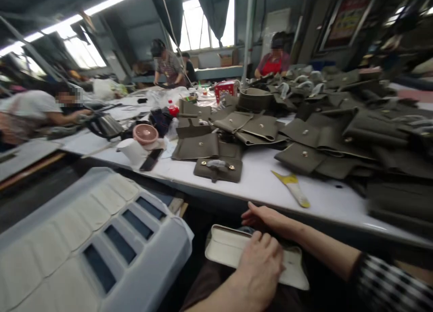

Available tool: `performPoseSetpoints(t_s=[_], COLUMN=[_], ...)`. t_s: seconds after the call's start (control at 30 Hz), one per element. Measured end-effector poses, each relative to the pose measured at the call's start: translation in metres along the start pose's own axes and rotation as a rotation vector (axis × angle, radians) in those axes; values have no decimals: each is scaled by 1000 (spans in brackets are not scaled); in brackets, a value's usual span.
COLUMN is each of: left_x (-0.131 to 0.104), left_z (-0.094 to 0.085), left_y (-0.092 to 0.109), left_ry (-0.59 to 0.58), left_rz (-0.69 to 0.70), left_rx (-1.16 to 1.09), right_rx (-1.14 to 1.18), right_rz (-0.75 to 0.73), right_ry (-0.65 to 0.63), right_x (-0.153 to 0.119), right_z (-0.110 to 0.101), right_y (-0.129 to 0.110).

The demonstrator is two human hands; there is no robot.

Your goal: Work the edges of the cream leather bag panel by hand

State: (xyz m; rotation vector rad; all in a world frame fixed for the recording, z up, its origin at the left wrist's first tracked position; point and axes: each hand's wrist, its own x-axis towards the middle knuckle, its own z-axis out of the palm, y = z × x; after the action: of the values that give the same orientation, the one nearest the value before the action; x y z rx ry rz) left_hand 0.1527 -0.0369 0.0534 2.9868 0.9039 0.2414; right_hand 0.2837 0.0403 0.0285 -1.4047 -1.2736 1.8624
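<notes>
A shallow bag piece (225,249), with a cream inner face and raised edges, lies tilted over my lap. My left hand (260,262) reaches across its middle, the fingers curled down and gripping it. Just past the far edge is my right hand (264,217), its fingers stretched out and thumb raised, with no object seen in it. Part of that hand's underside is hidden. A bit of grey wrapping shows behind the piece, close to the right fingers. On the table ahead rests a dark olive bag flap (218,169) with two gold fittings and a wrapped handle.
Olive bag parts (321,136) pile up across the table (257,167). A yellow-and-white scraper (292,188) lies near its front edge. Left of it are a phone (151,159), a pink fan (145,134) and a kettle (107,124). Cream panels cover a rack (158,253). Several people work beyond.
</notes>
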Motion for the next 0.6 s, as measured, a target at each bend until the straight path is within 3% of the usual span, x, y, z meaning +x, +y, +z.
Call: performPoseSetpoints(t_s=[0.1,0.2,0.27,0.37,0.43,0.5,0.6], left_x=[-5,-13,-21,-38,-54,-69,-85], left_z=[-4,-18,-32,-45,-38,-19,22], left_y=[5,4,-10,-56,-95,-129,-151], left_ry=[-2,4,59,183,185,100,-121], left_rz=[-31,-48,-113,-459,-744,-892,-1065], left_rx=[-74,-259,-453,-779,-966,-1053,-1274], right_rx=[-45,-150,-220,-302,-355,-416,-495], right_rz=[43,47,31,25,39,44,41], right_ry=[58,112,112,88,96,107,107], right_x=[2,1,0,2,4,6,8], right_z=[8,19,23,27,29,31,34], right_y=[8,12,13,12,13,13,13])
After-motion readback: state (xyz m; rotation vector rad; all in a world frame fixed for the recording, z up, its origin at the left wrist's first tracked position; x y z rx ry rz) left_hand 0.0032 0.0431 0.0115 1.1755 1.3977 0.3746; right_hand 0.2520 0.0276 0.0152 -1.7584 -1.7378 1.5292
